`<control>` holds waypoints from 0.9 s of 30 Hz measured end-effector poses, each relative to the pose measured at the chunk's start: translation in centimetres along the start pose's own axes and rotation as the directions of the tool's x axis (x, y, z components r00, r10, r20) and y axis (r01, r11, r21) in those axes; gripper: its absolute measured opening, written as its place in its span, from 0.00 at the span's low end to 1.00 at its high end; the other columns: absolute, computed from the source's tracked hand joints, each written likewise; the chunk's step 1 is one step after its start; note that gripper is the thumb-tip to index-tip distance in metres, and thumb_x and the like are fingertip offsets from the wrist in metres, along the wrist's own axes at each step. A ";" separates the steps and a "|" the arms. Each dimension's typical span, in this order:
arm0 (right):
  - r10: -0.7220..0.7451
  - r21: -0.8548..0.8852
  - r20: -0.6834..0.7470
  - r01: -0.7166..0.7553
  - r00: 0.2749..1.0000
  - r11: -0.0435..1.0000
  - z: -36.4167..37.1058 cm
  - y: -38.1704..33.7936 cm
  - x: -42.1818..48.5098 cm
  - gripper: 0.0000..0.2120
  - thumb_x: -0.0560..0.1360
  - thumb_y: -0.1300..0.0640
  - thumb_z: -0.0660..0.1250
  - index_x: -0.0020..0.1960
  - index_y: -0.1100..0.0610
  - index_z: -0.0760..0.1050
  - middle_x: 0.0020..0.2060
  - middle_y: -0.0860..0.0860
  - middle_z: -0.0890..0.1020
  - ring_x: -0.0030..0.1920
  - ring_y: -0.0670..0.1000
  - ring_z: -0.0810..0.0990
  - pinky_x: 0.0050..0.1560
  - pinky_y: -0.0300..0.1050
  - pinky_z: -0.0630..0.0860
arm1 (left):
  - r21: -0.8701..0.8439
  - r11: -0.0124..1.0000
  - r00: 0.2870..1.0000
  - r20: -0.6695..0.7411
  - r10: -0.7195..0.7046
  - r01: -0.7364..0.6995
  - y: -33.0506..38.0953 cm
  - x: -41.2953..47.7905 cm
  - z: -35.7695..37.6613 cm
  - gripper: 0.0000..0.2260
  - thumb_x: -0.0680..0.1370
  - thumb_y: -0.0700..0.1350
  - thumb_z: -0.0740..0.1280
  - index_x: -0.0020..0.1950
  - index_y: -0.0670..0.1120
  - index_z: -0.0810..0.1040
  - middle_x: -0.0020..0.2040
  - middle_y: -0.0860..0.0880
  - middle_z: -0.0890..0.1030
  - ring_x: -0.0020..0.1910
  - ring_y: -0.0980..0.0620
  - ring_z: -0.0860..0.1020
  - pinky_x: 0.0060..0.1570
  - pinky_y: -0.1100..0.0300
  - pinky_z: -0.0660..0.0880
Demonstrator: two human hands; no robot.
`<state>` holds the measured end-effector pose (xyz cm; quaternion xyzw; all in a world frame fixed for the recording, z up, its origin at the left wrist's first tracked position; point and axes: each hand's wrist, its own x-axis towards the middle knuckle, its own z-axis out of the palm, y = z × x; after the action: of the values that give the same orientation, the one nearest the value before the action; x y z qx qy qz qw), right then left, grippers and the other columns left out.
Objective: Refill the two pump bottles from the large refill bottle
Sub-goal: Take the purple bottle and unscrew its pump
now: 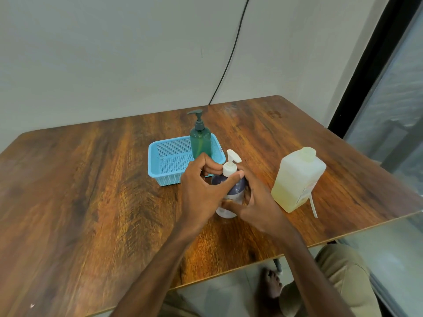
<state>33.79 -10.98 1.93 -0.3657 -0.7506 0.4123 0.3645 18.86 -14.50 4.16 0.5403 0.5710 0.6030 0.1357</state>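
Note:
A clear pump bottle with a dark label and a white pump (231, 165) stands on the wooden table (91, 191). My left hand (201, 186) pinches the collar of its white pump with thumb and fingers. My right hand (258, 202) wraps around the bottle's body from the right. A green pump bottle (200, 139) stands upright in the right end of a blue basket (169, 161) just behind. The large refill bottle (297, 179), translucent with pale yellow liquid in its lower half, stands uncapped to the right.
A thin white strip or tube (313, 205) lies on the table by the refill bottle's base, near the right edge. A black cable (231, 56) runs down the wall behind. My knee (338, 282) and foot (272, 284) show below the table's front edge.

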 end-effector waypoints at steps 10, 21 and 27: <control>-0.007 0.007 0.011 0.007 1.000 1.000 0.0 0.0 0.2 0.38 0.69 0.47 0.81 0.73 0.41 0.65 0.66 0.35 0.76 0.66 0.38 0.76 0.61 0.35 0.78 | 0.079 0.997 0.971 0.236 -0.027 0.009 0.3 -0.1 -1.4 0.22 0.75 0.67 0.69 0.68 0.65 0.76 0.65 0.64 0.78 0.66 0.59 0.73 0.60 0.70 0.69; 0.048 -0.033 -0.004 -0.049 0.999 0.998 -0.1 0.5 0.1 0.39 0.68 0.47 0.81 0.64 0.22 0.60 0.60 0.21 0.71 0.63 0.28 0.72 0.53 0.23 0.74 | -0.051 0.999 0.996 0.085 -0.013 0.017 1.9 1.0 -1.5 0.14 0.70 0.59 0.81 0.52 0.59 0.84 0.49 0.63 0.87 0.51 0.60 0.85 0.49 0.67 0.80; 0.036 -0.021 0.005 -0.036 0.999 0.999 -0.3 0.3 0.1 0.39 0.67 0.49 0.81 0.66 0.26 0.62 0.62 0.25 0.74 0.64 0.32 0.74 0.56 0.25 0.74 | -0.138 0.990 0.998 -0.056 -0.014 0.006 3.9 2.0 -1.2 0.16 0.69 0.56 0.83 0.51 0.53 0.83 0.47 0.60 0.87 0.48 0.56 0.86 0.49 0.56 0.83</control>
<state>34.05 -10.67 1.75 -0.3817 -0.7491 0.4120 0.3513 18.88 -14.79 8.71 0.5095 0.5343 0.6553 0.1597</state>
